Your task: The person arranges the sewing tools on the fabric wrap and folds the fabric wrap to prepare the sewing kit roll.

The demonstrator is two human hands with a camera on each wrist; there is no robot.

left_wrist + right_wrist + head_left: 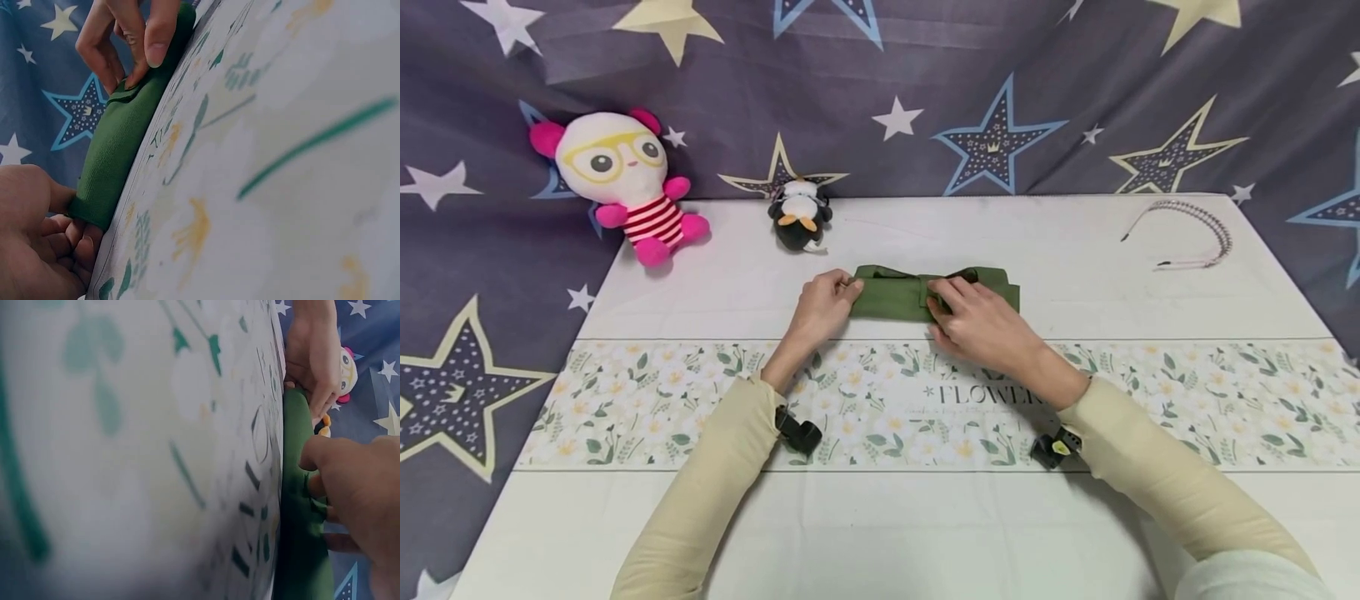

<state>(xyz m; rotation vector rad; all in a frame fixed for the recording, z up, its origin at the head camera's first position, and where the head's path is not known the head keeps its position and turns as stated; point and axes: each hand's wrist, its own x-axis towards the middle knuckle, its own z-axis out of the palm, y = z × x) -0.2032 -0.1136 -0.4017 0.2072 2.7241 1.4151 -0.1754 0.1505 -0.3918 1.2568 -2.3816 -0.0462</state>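
A folded green cloth bundle (887,298), with a narrow tab across its middle and loop-like strips along its far edge, lies on the table. My left hand (823,308) pinches the bundle's left end; in the left wrist view the thumb of that left hand (31,231) is on top and the fingers are curled underneath. Over the middle, my right hand (985,321) pinches the tab with its fingertips. The right wrist view shows the right hand (362,487) over the green cloth (297,500), partly hiding the tab.
Behind the bundle sit a penguin plush (800,215) and, farther left, a pink-and-white plush (632,183) in yellow glasses. A headband (1217,229) lies at the back right. The white table (865,533) bears a floral printed band (662,400); a star-patterned curtain (865,92) hangs behind.
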